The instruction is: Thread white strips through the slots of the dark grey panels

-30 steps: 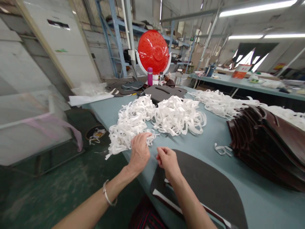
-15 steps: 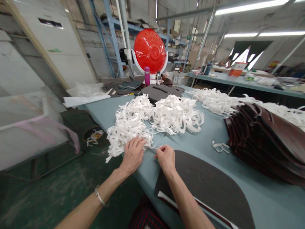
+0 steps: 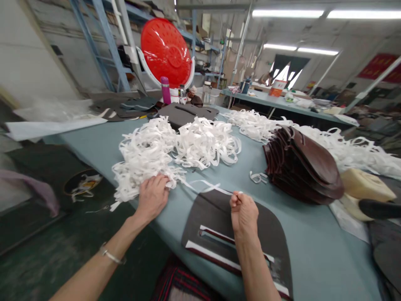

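Note:
My right hand (image 3: 244, 213) pinches the end of a white strip (image 3: 209, 186), which runs left from the fingers toward a tangled pile of white strips (image 3: 140, 161). At the near edge of that pile rests my left hand (image 3: 153, 196), its fingers stretched out on the strips, the tips partly hidden. Beneath the right hand lies a dark grey, rounded panel (image 3: 213, 213) with slots, white strips and dark red edging along its near side. A second white heap (image 3: 205, 144) adjoins the pile.
A stack of dark brown leather-like pieces (image 3: 300, 163) stands at right, beside a cream block-like object (image 3: 366, 188). More white strips (image 3: 332, 142) lie behind it. Farther back are a grey panel (image 3: 184, 113), a purple bottle (image 3: 165, 90) and a red round basin (image 3: 167, 52).
My right hand has moved right over the grey panel, drawing a white strip out of the pile. My left hand stays on the pile. The view has turned right.

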The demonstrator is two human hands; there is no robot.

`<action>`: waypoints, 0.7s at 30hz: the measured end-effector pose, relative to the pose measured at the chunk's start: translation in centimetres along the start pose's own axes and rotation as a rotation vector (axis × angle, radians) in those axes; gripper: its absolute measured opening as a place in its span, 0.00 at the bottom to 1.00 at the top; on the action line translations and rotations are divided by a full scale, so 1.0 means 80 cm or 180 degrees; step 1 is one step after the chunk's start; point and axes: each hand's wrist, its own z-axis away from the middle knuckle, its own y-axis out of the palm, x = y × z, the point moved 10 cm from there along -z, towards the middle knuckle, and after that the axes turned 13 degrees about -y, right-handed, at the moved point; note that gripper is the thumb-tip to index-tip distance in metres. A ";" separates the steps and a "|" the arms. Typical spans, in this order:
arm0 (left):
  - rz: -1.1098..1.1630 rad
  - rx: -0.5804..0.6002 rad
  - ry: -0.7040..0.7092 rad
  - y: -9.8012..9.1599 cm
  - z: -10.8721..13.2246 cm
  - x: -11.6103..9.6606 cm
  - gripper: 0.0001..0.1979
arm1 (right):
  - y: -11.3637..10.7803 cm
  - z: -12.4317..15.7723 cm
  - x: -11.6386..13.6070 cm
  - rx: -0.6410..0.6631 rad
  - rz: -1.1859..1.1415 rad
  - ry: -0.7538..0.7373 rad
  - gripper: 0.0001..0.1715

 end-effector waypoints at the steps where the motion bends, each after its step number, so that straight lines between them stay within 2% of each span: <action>1: 0.0036 -0.0014 -0.0042 -0.002 -0.003 0.001 0.14 | -0.018 -0.006 0.011 -0.0113 -0.0040 -0.0069 0.14; 3: 0.0154 -0.0163 -0.0230 -0.015 -0.006 -0.001 0.14 | -0.048 -0.013 0.030 -0.0215 -0.0058 -0.0154 0.14; 5: 0.0310 -0.0556 -0.0546 -0.038 0.005 -0.012 0.16 | -0.065 -0.013 0.042 -0.0192 -0.0023 -0.0165 0.15; 6: 0.0409 -0.0732 -0.0620 -0.047 0.017 -0.024 0.17 | -0.069 -0.010 0.045 -0.0166 0.0001 -0.0163 0.16; 7: 0.0575 -0.0745 -0.0476 -0.050 0.030 -0.045 0.17 | -0.069 -0.006 0.045 -0.0127 0.0019 -0.0153 0.17; 8: 0.0787 -0.0592 -0.0146 -0.045 0.044 -0.073 0.18 | -0.066 -0.002 0.044 -0.0075 0.0023 -0.0139 0.19; 10: 0.1020 0.0070 0.0716 -0.019 0.074 -0.129 0.18 | -0.056 0.005 0.040 0.0061 0.0020 -0.0108 0.20; 12: 0.1036 0.0420 0.1002 0.006 0.087 -0.149 0.15 | -0.048 0.010 0.041 0.0218 0.0108 -0.0131 0.18; 15: 0.1211 0.0381 0.0731 0.016 0.066 -0.143 0.13 | -0.043 0.019 0.059 0.0441 0.0578 -0.0334 0.10; 17: 0.1651 0.0452 0.0621 0.008 0.050 -0.152 0.19 | -0.032 0.030 0.074 0.0706 0.1013 -0.0494 0.05; 19: 0.2233 0.0845 0.0533 -0.001 0.042 -0.175 0.25 | -0.013 0.042 0.086 0.1076 0.1453 -0.0686 0.05; 21: 0.2624 0.1542 0.0392 -0.004 0.046 -0.204 0.22 | 0.003 0.052 0.094 0.1334 0.1778 -0.0865 0.05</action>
